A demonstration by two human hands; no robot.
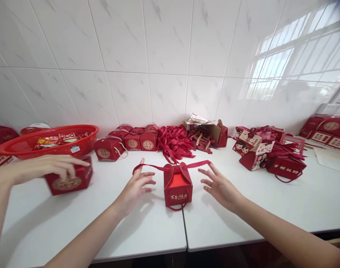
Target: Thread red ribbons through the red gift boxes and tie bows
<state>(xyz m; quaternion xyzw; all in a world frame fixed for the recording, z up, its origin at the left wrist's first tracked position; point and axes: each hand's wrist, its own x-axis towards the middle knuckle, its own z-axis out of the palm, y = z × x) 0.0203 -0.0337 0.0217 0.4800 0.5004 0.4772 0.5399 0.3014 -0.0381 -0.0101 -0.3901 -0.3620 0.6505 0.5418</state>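
Note:
A small red gift box [178, 186] with gold lettering stands upright, its rounded top flaps drawn together. Dark red ribbon [196, 164] runs through the flaps and stretches out to both sides. My left hand [134, 190] is left of the box, fingers spread, with one ribbon end curling against its raised topmost finger. On the other side, my right hand [222, 188] also has its fingers apart; the other ribbon end meets its uppermost fingertip. Neither hand touches the box body. A cord handle [177, 209] hangs at the box's front.
Another person's hand [60, 165] rests on a red box [70, 182] at left. Behind it are a red plastic basket [86, 139] of packets and several red boxes [133, 143]. Heaped ribbons [175, 139] lie near the tiled wall. More boxes [285, 165] stand at right.

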